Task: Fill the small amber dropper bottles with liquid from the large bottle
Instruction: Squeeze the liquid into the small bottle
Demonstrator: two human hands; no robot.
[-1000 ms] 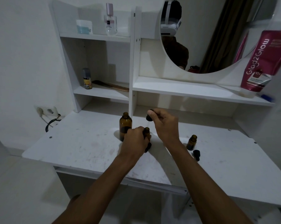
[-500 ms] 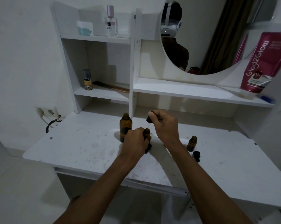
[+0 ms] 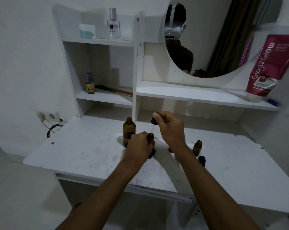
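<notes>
The large amber bottle (image 3: 129, 132) stands uncapped on the white desk (image 3: 84, 155), just left of my hands. My left hand (image 3: 139, 147) is wrapped around a small amber bottle (image 3: 151, 137) whose open neck shows above my fingers. My right hand (image 3: 170, 128) pinches a black-capped dropper (image 3: 154, 120) above it, its clear glass tube slanting down toward the small bottle's mouth. A second small amber bottle (image 3: 197, 147) stands open to the right, with a black dropper cap (image 3: 202, 160) lying in front of it. Another black cap (image 3: 152, 153) lies under my left hand.
White shelves rise behind the desk with a perfume bottle (image 3: 114, 25), a small yellow-labelled bottle (image 3: 90, 83), a comb (image 3: 113, 90) and a pink tube (image 3: 269, 67). A round mirror (image 3: 215, 35) hangs above. A wall socket with a black cable (image 3: 53, 127) is at the left.
My right hand has shifted slightly, keeping the dropper over the small bottle in my left hand. The bottles on the desk have not moved.
</notes>
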